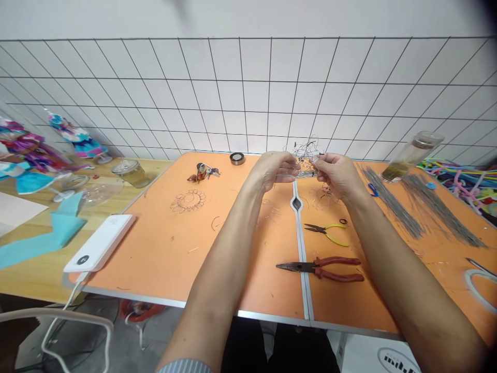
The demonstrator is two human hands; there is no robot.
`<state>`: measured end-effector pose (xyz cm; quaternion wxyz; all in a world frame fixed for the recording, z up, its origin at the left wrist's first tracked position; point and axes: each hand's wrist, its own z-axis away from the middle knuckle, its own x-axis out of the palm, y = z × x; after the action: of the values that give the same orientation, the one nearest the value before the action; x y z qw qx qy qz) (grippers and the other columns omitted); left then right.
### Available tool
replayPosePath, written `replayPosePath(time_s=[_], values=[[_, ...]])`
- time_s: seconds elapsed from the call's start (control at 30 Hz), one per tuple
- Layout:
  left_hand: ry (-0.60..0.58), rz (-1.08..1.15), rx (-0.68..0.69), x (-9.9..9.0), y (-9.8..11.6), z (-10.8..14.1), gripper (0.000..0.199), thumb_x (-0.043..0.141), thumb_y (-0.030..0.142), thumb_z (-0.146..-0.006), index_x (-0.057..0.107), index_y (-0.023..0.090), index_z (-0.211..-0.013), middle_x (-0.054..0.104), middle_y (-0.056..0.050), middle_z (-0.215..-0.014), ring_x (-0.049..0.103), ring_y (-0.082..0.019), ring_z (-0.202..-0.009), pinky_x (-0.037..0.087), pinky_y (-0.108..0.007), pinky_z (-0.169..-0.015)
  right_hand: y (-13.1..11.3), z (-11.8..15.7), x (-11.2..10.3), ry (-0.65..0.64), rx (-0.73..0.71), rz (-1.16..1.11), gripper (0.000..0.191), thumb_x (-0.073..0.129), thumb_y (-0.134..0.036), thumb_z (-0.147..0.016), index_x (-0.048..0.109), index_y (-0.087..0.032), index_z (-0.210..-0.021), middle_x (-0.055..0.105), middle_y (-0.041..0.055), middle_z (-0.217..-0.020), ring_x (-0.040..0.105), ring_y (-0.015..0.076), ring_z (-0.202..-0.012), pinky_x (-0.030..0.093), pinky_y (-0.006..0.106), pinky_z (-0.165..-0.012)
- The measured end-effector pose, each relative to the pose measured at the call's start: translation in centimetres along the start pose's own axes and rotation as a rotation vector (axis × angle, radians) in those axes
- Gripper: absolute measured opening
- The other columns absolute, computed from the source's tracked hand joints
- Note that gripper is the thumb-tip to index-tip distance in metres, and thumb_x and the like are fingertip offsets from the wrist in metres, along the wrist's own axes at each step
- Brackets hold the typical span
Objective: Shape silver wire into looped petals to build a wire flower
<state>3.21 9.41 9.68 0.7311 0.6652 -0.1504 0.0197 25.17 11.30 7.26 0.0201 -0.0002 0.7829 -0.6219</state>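
Note:
My left hand [276,168] and my right hand [334,170] are raised over the far part of the orange table. Between them is a tangle of thin dark wire [306,151], with loose ends sticking up. The fingers of my left hand curl round its left side. My right thumb and forefinger pinch its right edge. Under and beside my hands lie faint loops of thin wire [325,198]. Closer to me are small pliers with yellow handles [330,229] and larger long-nose pliers with red handles [320,268], both lying flat.
A copper-coloured wire ring [188,201], keys [204,172] and a tape roll [236,158] lie left. Bundles of straight wire [396,204] and a tilted glass bottle [411,155] are right. A white power bank [100,243] with a cable sits at the table's left edge.

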Motion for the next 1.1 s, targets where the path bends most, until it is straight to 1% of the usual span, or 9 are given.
replayPosePath(time_s=[0.13, 0.23, 0.33, 0.47, 0.6, 0.7, 0.93, 1.1], values=[[0.012, -0.047, 0.052, 0.2, 0.8, 0.8, 0.020, 0.084, 0.035, -0.090, 0.074, 0.018, -0.092, 0.083, -0.012, -0.103, 0.077, -0.020, -0.085, 0.064, -0.036, -0.082, -0.9, 0.2, -0.2, 0.016, -0.023, 0.007, 0.047, 0.110, -0.049, -0.069, 0.074, -0.020, -0.072, 0.062, 0.0010, -0.069, 0.051, 0.0103, -0.061, 0.040, 0.024, -0.052], [0.069, -0.042, 0.132, 0.4, 1.2, 1.3, 0.018, 0.083, 0.035, -0.096, 0.074, 0.019, -0.093, 0.083, -0.008, -0.106, 0.075, -0.015, -0.083, 0.059, -0.029, -0.075, -1.5, 0.3, -0.4, 0.005, -0.011, -0.019, 0.047, 0.111, -0.048, -0.068, 0.073, -0.020, -0.071, 0.061, 0.0007, -0.070, 0.049, 0.0090, -0.060, 0.038, 0.023, -0.051], [0.108, -0.036, 0.208, 0.6, 1.6, 1.6, 0.017, 0.082, 0.032, -0.100, 0.075, 0.020, -0.091, 0.081, -0.005, -0.101, 0.071, -0.011, -0.080, 0.055, -0.025, -0.074, -1.9, 0.4, -0.5, -0.025, 0.019, -0.044, 0.051, 0.113, -0.048, -0.062, 0.072, -0.019, -0.070, 0.061, 0.0002, -0.070, 0.048, 0.0079, -0.059, 0.037, 0.022, -0.050], [0.104, -0.024, 0.265, 0.9, 2.1, 2.2, 0.016, 0.081, 0.029, -0.101, 0.076, 0.019, -0.090, 0.077, -0.002, -0.093, 0.067, -0.009, -0.077, 0.056, -0.024, -0.076, -2.4, 0.6, -0.6, -0.070, 0.035, -0.084, 0.058, 0.117, -0.052, -0.057, 0.070, -0.019, -0.069, 0.059, -0.0007, -0.069, 0.048, 0.0067, -0.059, 0.036, 0.021, -0.050], [0.099, -0.030, 0.289, 1.2, 2.7, 2.8, 0.013, 0.082, 0.027, -0.100, 0.076, 0.019, -0.090, 0.078, -0.002, -0.094, 0.068, -0.010, -0.079, 0.056, -0.023, -0.076, -2.9, 0.7, -0.6, -0.114, 0.070, -0.138, 0.066, 0.121, -0.055, -0.048, 0.069, -0.019, -0.067, 0.058, -0.0013, -0.069, 0.046, 0.0056, -0.058, 0.036, 0.020, -0.049], [0.104, -0.045, 0.298, 1.2, 2.9, 3.0, 0.013, 0.082, 0.028, -0.099, 0.077, 0.020, -0.091, 0.079, -0.003, -0.095, 0.068, -0.010, -0.080, 0.057, -0.023, -0.077, -3.2, 0.7, -0.6, -0.122, 0.093, -0.161, 0.067, 0.122, -0.054, -0.045, 0.070, -0.018, -0.069, 0.058, -0.0012, -0.069, 0.046, 0.0056, -0.059, 0.035, 0.019, -0.049], [0.121, -0.049, 0.306, 1.2, 2.9, 3.1, 0.012, 0.083, 0.026, -0.099, 0.077, 0.020, -0.091, 0.080, -0.002, -0.096, 0.069, -0.010, -0.080, 0.056, -0.023, -0.077, -3.3, 0.8, -0.7, -0.118, 0.096, -0.149, 0.069, 0.122, -0.055, -0.044, 0.068, -0.019, -0.068, 0.058, -0.0007, -0.070, 0.046, 0.0060, -0.060, 0.035, 0.019, -0.049], [0.122, -0.039, 0.304, 1.2, 3.0, 3.2, 0.013, 0.081, 0.026, -0.100, 0.076, 0.020, -0.090, 0.079, -0.002, -0.095, 0.068, -0.009, -0.078, 0.056, -0.022, -0.076, -3.6, 1.1, -0.9, -0.130, 0.106, -0.140, 0.067, 0.122, -0.055, -0.047, 0.073, -0.018, -0.072, 0.059, -0.0005, -0.072, 0.047, 0.0063, -0.062, 0.037, 0.019, -0.050]])
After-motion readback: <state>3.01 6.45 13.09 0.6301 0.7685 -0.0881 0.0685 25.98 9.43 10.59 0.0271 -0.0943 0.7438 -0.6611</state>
